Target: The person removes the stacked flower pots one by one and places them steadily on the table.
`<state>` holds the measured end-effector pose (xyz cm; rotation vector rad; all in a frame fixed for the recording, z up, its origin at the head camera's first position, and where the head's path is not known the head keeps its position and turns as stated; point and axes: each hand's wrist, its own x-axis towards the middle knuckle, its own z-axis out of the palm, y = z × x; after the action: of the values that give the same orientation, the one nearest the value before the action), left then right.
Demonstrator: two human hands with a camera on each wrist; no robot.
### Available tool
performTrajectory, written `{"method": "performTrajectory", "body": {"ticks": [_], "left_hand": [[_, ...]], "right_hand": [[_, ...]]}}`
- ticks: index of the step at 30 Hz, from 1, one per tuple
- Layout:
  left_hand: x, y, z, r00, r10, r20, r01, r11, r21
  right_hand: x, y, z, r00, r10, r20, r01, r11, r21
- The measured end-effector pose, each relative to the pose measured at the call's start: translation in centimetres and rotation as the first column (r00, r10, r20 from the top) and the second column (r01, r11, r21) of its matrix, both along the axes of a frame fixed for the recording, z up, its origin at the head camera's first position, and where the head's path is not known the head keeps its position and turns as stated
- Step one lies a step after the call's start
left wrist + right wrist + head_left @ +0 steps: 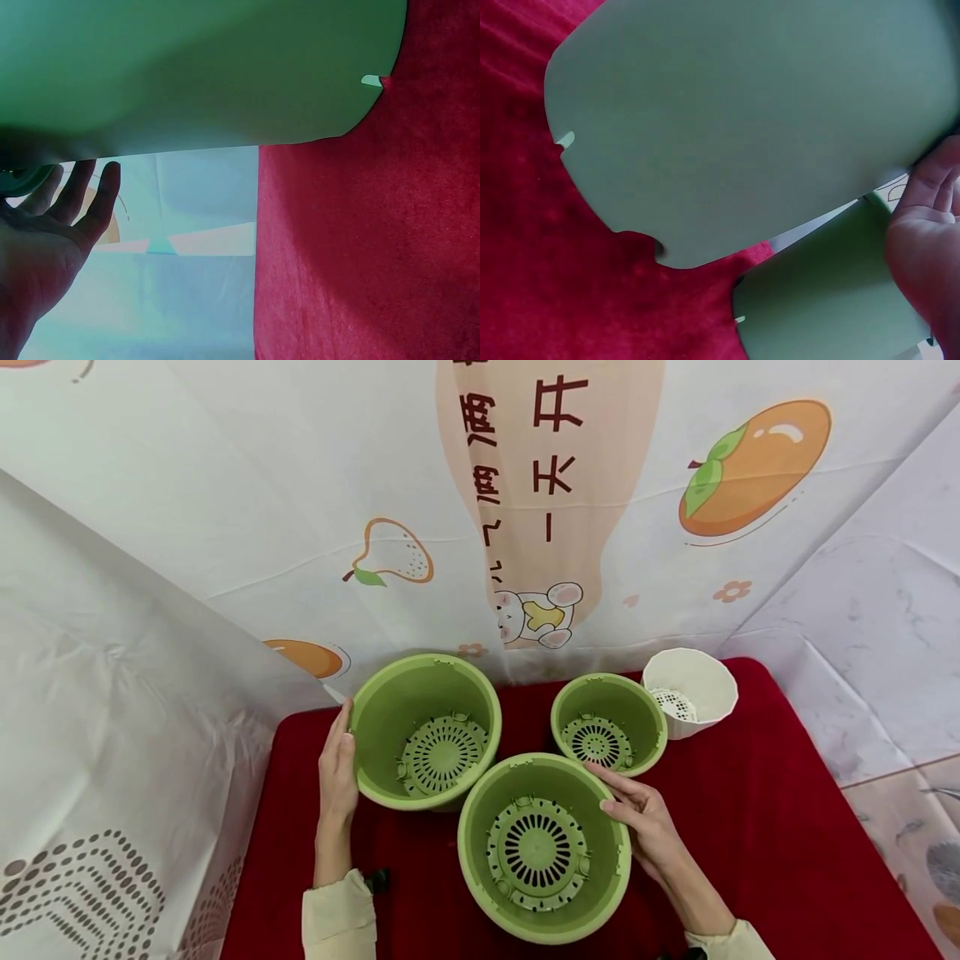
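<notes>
A large green plastic flower pot (378, 706) with a slotted bottom stands at the left, and my left hand (339, 777) touches its outer left side with extended fingers. In the left wrist view the fingertips of the left hand (56, 232) meet the pot's rim. Nearer to me is another large green pot (480, 868). My right hand (648, 818) lies against its right rim, fingers extended and thumb tip at the edge. The right wrist view shows the right hand (930, 225) beside this pot's smooth wall (742, 127), whose base edge has notches.
A smaller green pot (637, 718) stands behind the right hand. Next to it, at the back right, a white pot (708, 685) leans tilted. All stand on a red cloth-covered table (750, 827). A printed white curtain (300, 510) hangs directly behind the table.
</notes>
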<state>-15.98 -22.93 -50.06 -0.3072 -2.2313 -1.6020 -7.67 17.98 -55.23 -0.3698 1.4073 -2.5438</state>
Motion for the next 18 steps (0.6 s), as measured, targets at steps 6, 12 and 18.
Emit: {"method": "performTrajectory", "body": {"ticks": [6,12,18], "left_hand": [[0.0,0.0,0.0,1.0,0.005,0.003,-0.005,1.0,-0.004],[0.0,0.0,-0.1,0.999,0.009,0.032,-0.009,1.0,0.004],[-0.9,-1.1,-2.2,1.0,0.023,0.022,-0.023,1.0,0.004]], "right_hand": [[0.1,-0.1,-0.6,0.999,-0.031,0.008,0.031,0.998,0.055],[0.1,-0.3,-0.9,0.996,-0.085,-0.002,0.083,0.98,0.178],[0.1,-0.4,-1.0,0.993,-0.115,-0.01,0.115,0.966,0.23]]}}
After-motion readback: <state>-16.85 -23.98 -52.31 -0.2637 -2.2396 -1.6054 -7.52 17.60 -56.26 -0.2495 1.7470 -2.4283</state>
